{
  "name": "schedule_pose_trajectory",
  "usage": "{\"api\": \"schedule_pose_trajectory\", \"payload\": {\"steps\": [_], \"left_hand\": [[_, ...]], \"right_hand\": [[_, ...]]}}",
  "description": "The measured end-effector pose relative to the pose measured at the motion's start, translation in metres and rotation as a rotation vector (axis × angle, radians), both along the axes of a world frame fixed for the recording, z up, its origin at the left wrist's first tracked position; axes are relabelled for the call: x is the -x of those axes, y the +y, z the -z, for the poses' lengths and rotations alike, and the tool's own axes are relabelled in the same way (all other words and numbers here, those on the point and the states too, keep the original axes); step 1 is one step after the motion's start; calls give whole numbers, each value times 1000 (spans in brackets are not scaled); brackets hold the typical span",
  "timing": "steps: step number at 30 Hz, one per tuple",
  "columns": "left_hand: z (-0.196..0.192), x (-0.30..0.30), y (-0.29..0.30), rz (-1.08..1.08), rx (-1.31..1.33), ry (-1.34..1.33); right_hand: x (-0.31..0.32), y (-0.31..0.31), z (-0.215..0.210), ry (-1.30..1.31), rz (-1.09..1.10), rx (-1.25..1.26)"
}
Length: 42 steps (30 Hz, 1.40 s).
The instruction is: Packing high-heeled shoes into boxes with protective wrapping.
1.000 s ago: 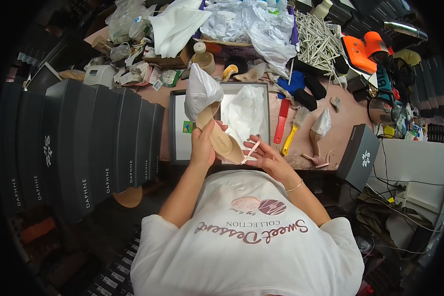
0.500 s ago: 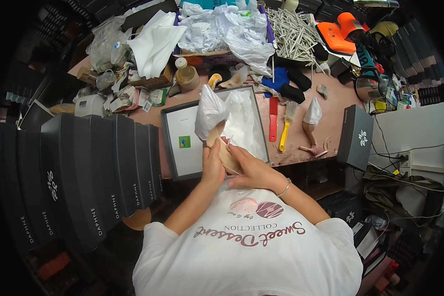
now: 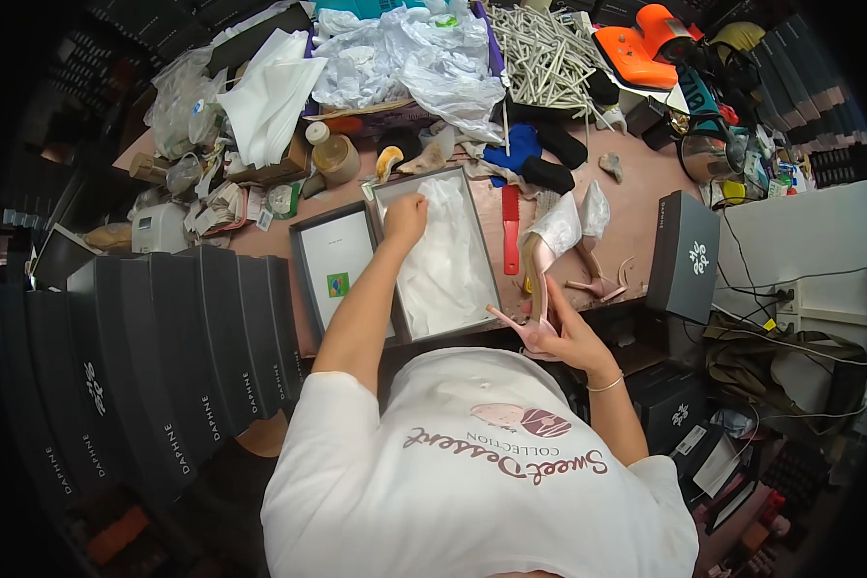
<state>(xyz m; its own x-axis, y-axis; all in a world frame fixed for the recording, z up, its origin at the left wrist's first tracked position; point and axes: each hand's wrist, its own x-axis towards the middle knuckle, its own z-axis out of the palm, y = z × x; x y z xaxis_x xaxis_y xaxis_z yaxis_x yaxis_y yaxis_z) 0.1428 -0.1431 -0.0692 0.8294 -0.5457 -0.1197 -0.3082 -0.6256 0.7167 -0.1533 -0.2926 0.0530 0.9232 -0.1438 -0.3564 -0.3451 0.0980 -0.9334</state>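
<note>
In the head view, our right hand grips a pink high-heeled shoe at three o'clock from the shoebox, hiding part of a yellow-handled brush. Our left hand curls over tissue paper; we cannot tell whether it pinches any. A red brush lies at two o'clock.

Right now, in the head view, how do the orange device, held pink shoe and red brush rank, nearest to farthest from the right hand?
From the right hand:
1. Held pink shoe: in that hand.
2. Red brush: on the table, beyond and left.
3. Orange device: far side, rightward.
</note>
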Motion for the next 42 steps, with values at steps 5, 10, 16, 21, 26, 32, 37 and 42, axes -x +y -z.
{"api": "schedule_pose_trajectory", "payload": {"steps": [5,10,16,21,26,32,37,42], "left_hand": [[-147,-15,72,-133,503,-519],[-178,95,165,458,-162,-325],[-227,81,136,-138,465,213],[-123,-59,121,145,128,-351],[-47,-62,151,-340,182,-460],[-91,154,140,-47,105,-427],[-59,173,96,-105,-211,-503],[-73,146,108,-57,-337,-466]], "right_hand": [[11,-16,-1,12,58,-83],[-10,-38,-2,67,45,-140],[-31,-38,-1,19,61,-186],[-50,-12,-14,20,-56,-159],[-37,-5,1,48,-108,-159],[-28,-17,21,101,-134,-261],[-49,-23,9,122,-281,-275],[-44,-18,-2,73,-334,-229]]}}
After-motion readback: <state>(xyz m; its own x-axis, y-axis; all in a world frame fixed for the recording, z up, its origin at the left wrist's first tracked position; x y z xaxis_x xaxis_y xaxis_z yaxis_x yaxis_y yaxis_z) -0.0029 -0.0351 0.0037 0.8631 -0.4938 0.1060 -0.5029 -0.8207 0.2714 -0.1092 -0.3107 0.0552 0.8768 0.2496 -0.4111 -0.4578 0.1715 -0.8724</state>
